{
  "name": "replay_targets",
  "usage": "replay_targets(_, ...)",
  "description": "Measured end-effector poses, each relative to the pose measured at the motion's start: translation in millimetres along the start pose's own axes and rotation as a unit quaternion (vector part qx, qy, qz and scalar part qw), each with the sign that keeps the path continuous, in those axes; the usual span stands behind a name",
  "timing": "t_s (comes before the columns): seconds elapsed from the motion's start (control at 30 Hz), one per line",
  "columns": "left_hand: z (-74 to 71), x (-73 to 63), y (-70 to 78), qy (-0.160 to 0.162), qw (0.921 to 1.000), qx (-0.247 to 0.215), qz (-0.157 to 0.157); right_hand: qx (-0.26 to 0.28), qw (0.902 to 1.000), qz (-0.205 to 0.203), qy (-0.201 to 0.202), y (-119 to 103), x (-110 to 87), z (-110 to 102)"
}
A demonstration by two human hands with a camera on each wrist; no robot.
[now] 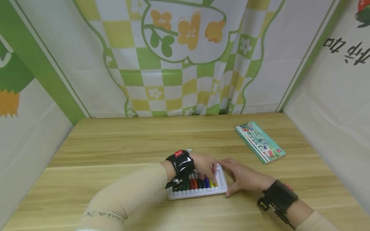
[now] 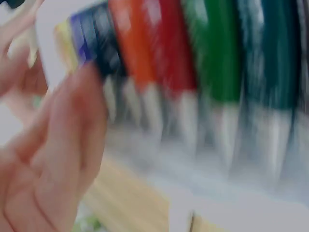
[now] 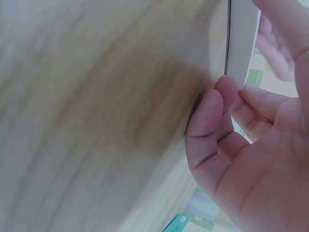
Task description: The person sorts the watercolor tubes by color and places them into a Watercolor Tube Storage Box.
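A white tray (image 1: 199,192) of paint tubes (image 1: 193,183) lies on the table in the head view. Its tubes stand in a row, dark green, green, red, orange, dark, blue and yellow. My left hand (image 1: 203,163) reaches over the tray, fingers down at the blue and yellow tubes near its right end. Up close and blurred in the left wrist view, the fingertips (image 2: 87,82) touch there, extended. My right hand (image 1: 245,176) holds the tray's right end, thumb at the near corner, fingers at the far one. In the right wrist view its curled fingers (image 3: 207,125) meet the tray's edge.
A teal box (image 1: 260,142) with a printed plant picture lies at the back right of the wooden table (image 1: 130,134). Patterned curtains (image 1: 185,77) hang behind the table and along both sides. Black straps with cameras sit on both wrists.
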State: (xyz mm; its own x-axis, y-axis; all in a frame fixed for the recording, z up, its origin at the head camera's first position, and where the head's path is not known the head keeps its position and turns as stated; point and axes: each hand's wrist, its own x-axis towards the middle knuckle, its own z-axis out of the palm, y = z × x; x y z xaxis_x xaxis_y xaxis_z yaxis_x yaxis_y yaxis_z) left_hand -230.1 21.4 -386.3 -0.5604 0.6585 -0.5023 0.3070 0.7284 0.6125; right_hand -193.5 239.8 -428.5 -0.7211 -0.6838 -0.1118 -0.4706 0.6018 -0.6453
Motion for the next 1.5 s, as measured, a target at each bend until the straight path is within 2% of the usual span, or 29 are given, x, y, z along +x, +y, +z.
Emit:
replay_targets(0.07, -11.1, -4.1, -3.5, -0.036, 0.999, -0.025, 0.001, 0.001, 1.0, 0.001, -0.003, 1, 0.0, 1)
replay_targets(0.13, -22.2, -8.6, -8.5, -0.052, 0.9977, -0.043, 0.0, 0.0, 1.0, 0.001, -0.006, 1, -0.2, 2)
replay_targets(0.2, -32.1, -11.8, -15.7, -0.046, 0.9976, -0.051, -0.004, 0.003, 1.0, 0.004, -0.009, 2, -0.1, 3)
replay_targets(0.27, -39.7, -12.3, -26.3, -0.022, 0.997, -0.073, -0.015, 0.007, 0.9999, 0.005, -0.011, 2, -0.4, 4)
replay_targets(0.33, -44.9, -10.5, -38.3, 0.024, 0.9938, -0.107, -0.019, 0.01, 0.9998, 0.008, -0.012, 2, -0.9, 5)
replay_targets(0.37, -46.6, -9.5, -44.1, 0.051, 0.9898, -0.132, -0.019, 0.013, 0.9998, 0.01, -0.011, 2, -1.2, 5)
replay_targets(0.47, -47.8, -7.4, -59.6, 0.152, 0.9679, -0.2, -0.016, 0.017, 0.9997, 0.013, -0.012, 2, -1.6, 6)
replay_targets(0.53, -46.2, -7.8, -66.1, 0.219, 0.9533, -0.206, -0.027, 0.021, 0.9995, 0.017, -0.013, 2, -1.4, 7)
replay_targets(0.57, -45.0, -7.9, -68.4, 0.243, 0.9476, -0.204, -0.04, 0.023, 0.9995, 0.019, -0.013, 2, -1.2, 7)
replay_targets(0.63, -42.1, -6.8, -72.2, 0.265, 0.9445, -0.178, -0.076, 0.026, 0.9993, 0.023, -0.014, 2, -0.9, 7)
replay_targets(0.7, -38.8, -3.8, -75.0, 0.267, 0.9467, -0.147, -0.104, 0.028, 0.9991, 0.028, -0.014, 2, -0.9, 8)
replay_targets(0.77, -36.0, -0.6, -75.9, 0.26, 0.9495, -0.132, -0.117, 0.027, 0.9992, 0.029, -0.012, 2, -1.0, 7)
replay_targets(0.87, -33.0, 1.5, -73.8, 0.259, 0.9534, -0.103, -0.117, 0.028, 0.9992, 0.025, -0.009, 1, -0.7, 6)
replay_targets(0.97, -32.0, 1.7, -69.0, 0.254, 0.9567, -0.092, -0.108, 0.029, 0.9992, 0.025, -0.008, 0, -0.1, 5)
replay_targets(1.07, -31.2, 1.2, -63.7, 0.241, 0.9583, -0.118, -0.097, 0.028, 0.9992, 0.026, -0.008, 0, 0.2, 4)
replay_targets(1.2, -30.2, 1.3, -59.2, 0.235, 0.9541, -0.163, -0.089, 0.028, 0.9992, 0.027, -0.006, 0, 0.4, 3)
replay_targets(1.37, -29.9, 0.5, -56.3, 0.231, 0.9536, -0.175, -0.08, 0.028, 0.9993, 0.023, -0.004, 1, 0.1, 3)
replay_targets(1.5, -33.1, -2.7, -54.1, 0.217, 0.9542, -0.191, -0.077, 0.027, 0.9994, 0.022, -0.003, 3, -0.5, 3)
